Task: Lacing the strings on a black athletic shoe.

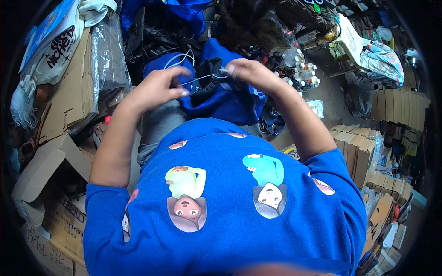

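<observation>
A dark shoe-like item (210, 73) lies on blue cloth (248, 103) over my lap. A thin pale lace (199, 79) runs across it and loops up above my left hand. My right hand (252, 74) is closed in a pinch at the lace's right end, just right of the dark item. On the other side, my left hand (166, 86) is slightly blurred, thumb and fingers apart, close to the lace's left part. Whether its fingers touch the lace is hard to see.
Black shoes (154, 43) are heaped beyond my left hand. Flattened cardboard (69, 87) leans at the left, above an open carton (50, 170). White-capped bottles (306, 73) stand right of my right hand. Stacked cardboard boxes (357, 147) sit near my right elbow.
</observation>
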Motion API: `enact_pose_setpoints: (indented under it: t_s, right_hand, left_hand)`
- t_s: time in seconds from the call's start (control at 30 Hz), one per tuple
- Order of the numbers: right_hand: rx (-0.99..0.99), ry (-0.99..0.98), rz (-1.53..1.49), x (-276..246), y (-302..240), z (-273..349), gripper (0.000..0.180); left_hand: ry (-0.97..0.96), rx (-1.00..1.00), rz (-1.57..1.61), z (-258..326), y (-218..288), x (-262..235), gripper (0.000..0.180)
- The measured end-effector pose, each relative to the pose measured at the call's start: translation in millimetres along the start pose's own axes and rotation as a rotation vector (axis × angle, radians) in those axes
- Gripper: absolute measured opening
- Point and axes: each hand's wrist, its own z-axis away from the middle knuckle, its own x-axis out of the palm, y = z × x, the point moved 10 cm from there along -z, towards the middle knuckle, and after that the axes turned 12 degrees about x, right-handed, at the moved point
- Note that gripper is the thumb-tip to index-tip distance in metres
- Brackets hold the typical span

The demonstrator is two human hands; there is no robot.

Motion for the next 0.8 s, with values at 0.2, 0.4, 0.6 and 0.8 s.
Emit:
enact_pose_setpoints:
  t_s: [0.2,0.4,0.6,0.8]
  right_hand:
    - [-0.288,0.737,0.135,-59.7,-2.1,1.7,0.029]
    - [-0.295,-0.441,-1.623,-7.5,9.8,-17.0,0.044]
    - [-0.196,-0.082,-1.135,-23.3,46.0,9.8,0.047]
    - [0.161,0.398,0.15,-113.6,112.1,46.3,0.043]
  left_hand:
    - [0.552,-0.341,0.404,31.7,-76.2,-58.2,0.023]
    - [0.56,-0.001,1.653,-22.1,-29.0,-7.6,0.04]
    - [0.537,-0.247,1.516,-8.1,-84.0,-2.2,0.044]
    - [0.076,-0.301,0.162,53.6,-123.8,-76.9,0.03]
